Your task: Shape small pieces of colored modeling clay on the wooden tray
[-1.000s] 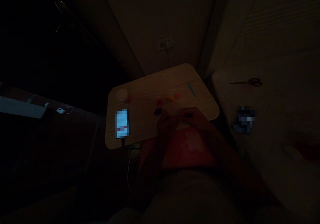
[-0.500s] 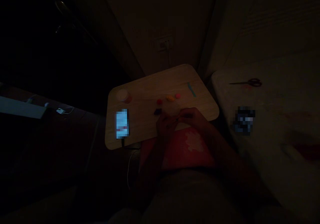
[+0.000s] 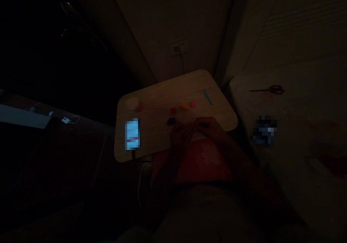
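In dim light, my left hand (image 3: 180, 133) and my right hand (image 3: 210, 127) meet over the front edge of the small wooden table (image 3: 159, 94). Both have their fingers curled in, closed around something small and dark that I cannot make out. Just beyond my left hand lies a dark piece (image 3: 171, 121). Behind it sit a red lump (image 3: 173, 110), a yellow-orange lump (image 3: 184, 106) and a pink lump (image 3: 193, 104), which look like modelling clay. A flat blue-green strip or tool (image 3: 208, 97) rests farther to the right.
A lidded tub (image 3: 134, 104) and a lit phone (image 3: 132, 134) with a cable are on the table's left. Scissors (image 3: 267, 90) and a blurred-out object (image 3: 264, 131) lie on the pale surface to the right. A wall socket (image 3: 178, 47) holds a plug.
My hands have shifted very slightly and my left hand has turned a little, with the fingers still together. The things on the table stay where they were.
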Demonstrator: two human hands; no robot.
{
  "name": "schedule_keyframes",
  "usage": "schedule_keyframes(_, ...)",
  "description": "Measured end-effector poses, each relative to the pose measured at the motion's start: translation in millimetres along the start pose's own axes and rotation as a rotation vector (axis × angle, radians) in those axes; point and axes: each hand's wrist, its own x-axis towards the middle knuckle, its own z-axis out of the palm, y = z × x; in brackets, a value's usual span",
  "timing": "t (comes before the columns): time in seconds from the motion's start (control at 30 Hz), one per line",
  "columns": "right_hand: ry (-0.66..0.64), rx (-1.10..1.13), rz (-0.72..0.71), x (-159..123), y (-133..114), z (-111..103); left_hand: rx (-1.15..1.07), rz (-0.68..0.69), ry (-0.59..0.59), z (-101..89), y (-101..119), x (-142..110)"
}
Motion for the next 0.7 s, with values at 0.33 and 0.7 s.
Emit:
schedule_keyframes(0.33,0.014,0.024,0.014,0.4,3.0,2.7,-0.006,0.015,0.016,-1.3,1.2,1.8)
schedule_keyframes(0.7,0.006,0.005,0.01,1.5,2.2,2.6,-0.032,0.036,0.021,-0.3,2.7,2.4)
